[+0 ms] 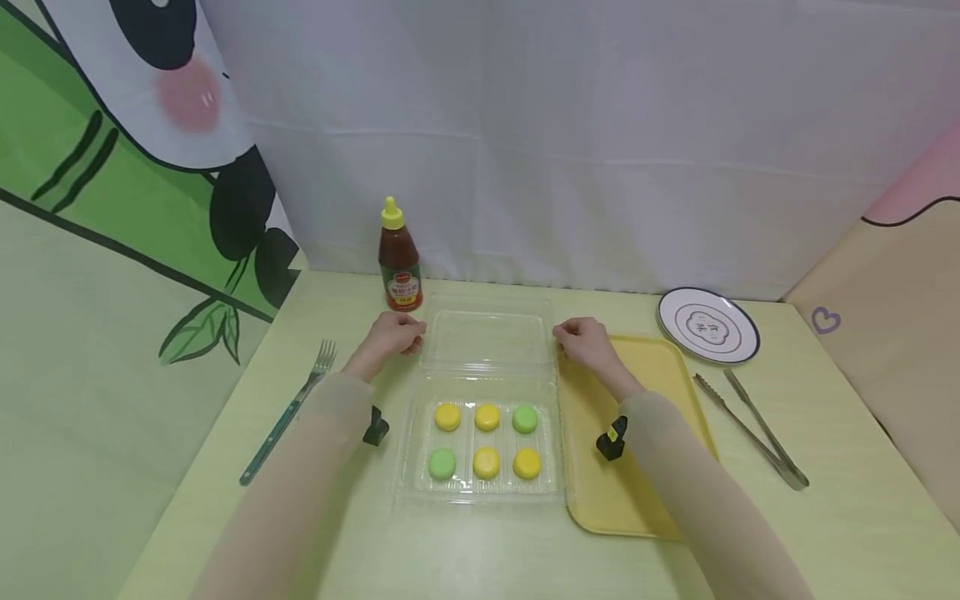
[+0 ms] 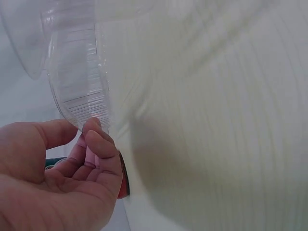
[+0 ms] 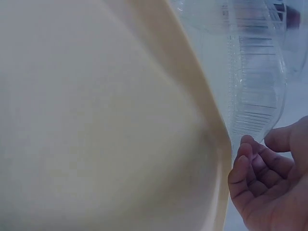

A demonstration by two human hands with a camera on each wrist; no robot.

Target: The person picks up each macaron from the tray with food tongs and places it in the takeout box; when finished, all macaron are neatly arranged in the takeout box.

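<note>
A clear plastic clamshell box (image 1: 411,475) lies opened out on the table, its lid (image 1: 491,337) folded back toward the wall. Several round yellow pieces (image 1: 486,462) and green pieces (image 1: 525,418), like macarons, sit in two rows in its base. At the lid's left edge my left hand (image 1: 390,335) pinches the rim between thumb and fingertips; the left wrist view shows the ribbed plastic (image 2: 79,86) there. My right hand (image 1: 588,343) pinches the opposite edge, and in the right wrist view its thumb and fingers meet at the lid's corner (image 3: 255,120).
A yellow tray (image 1: 637,508) lies under my right forearm, against the box's right side. Beyond it are metal tongs (image 1: 757,433) and a white plate (image 1: 742,337). A red sauce bottle (image 1: 400,262) stands behind my left hand; a green-handled fork (image 1: 281,422) lies left.
</note>
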